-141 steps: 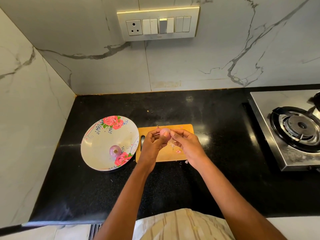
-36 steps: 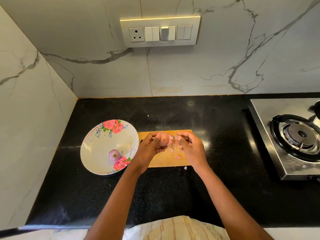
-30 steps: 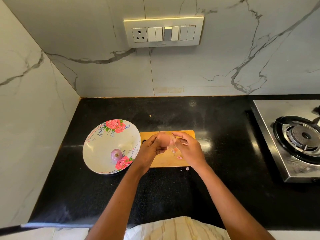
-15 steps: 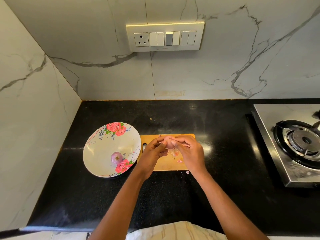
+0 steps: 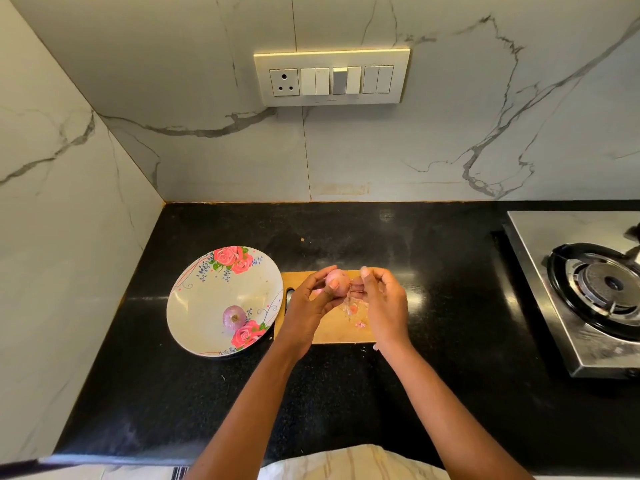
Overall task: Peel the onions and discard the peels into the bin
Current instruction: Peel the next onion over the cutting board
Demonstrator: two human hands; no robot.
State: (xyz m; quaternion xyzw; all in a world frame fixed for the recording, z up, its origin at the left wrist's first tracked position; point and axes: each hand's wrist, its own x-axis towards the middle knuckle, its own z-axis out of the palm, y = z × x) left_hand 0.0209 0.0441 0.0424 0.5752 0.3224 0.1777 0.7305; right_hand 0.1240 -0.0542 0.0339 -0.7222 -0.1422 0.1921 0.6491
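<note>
Black, speckled stone of the counter [image 5: 346, 403] is lying glossy nearest me. Above the flat wooden board [image 5: 332, 330] my left hand [image 5: 308, 306] is curling round a smooth, round pink onion [image 5: 336, 282], while my right hand [image 5: 382, 303] is pinching a thin, papery peel [image 5: 350, 303] (half see-through) just beside it. Pink scraps [image 5: 361, 324] are lying on the board. Left of it, a second onion [image 5: 234, 316] is sitting in a glossy rose-patterned bowl [image 5: 194, 306].

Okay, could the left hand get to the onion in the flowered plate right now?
Probably not yet: the left hand is holding the onion being peeled. Otherwise the plate onion lies uncovered just beside it.
</note>
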